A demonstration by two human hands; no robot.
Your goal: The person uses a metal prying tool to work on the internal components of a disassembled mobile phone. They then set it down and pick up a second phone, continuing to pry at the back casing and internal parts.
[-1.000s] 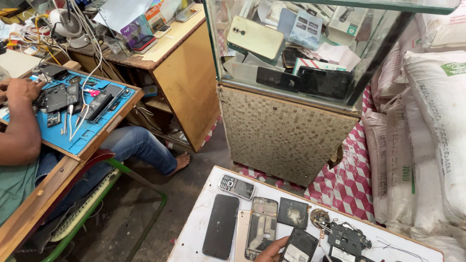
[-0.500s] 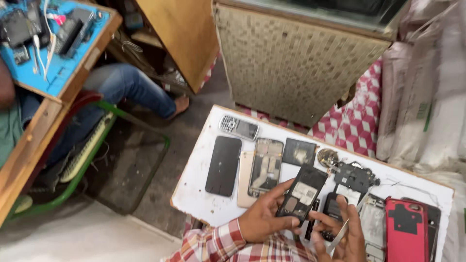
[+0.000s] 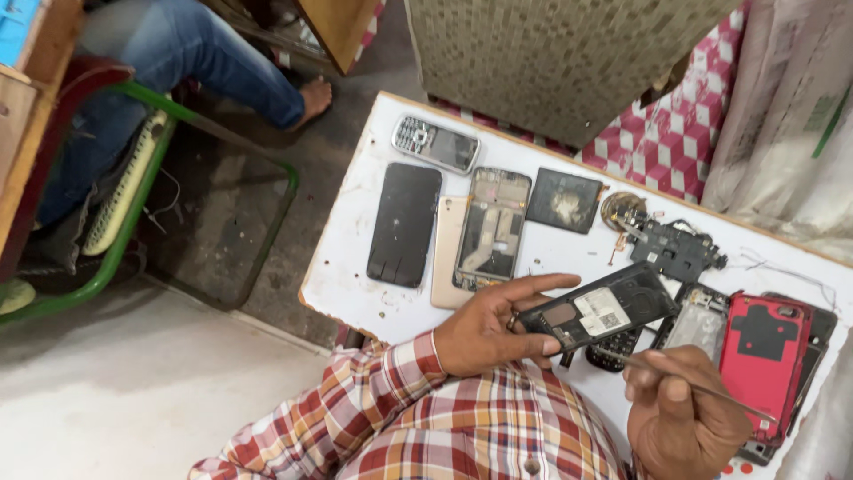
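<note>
The left hand [image 3: 484, 333] has lifted the opened phone [image 3: 597, 308] off the counter [image 3: 355, 267], fingers clamped around it. The right hand [image 3: 680, 409] now pinches a thin metal tool [image 3: 684, 382] just beside it.

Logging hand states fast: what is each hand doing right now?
Left hand: closed, holding opened phone.
Right hand: closed, holding thin metal tool.

White worktable [image 3: 355, 267] near centre-right, top scuffed & stained, wood edge chipped at its near left corner. Far behind it a cabinet [image 3: 551, 62] w/ speckled tan front. Pink-and-white checked cloth [image 3: 675, 133] to the right of that, pale sacks [image 3: 782, 116] far right. Floor: dark worn concrete [image 3: 222, 231] in the middle, lighter slab [image 3: 115, 391] near left. Green metal-frame seat [image 3: 133, 178] at left, wooden bench edge [image 3: 22, 133] far left. Light even, soft, no hard shadows
</note>
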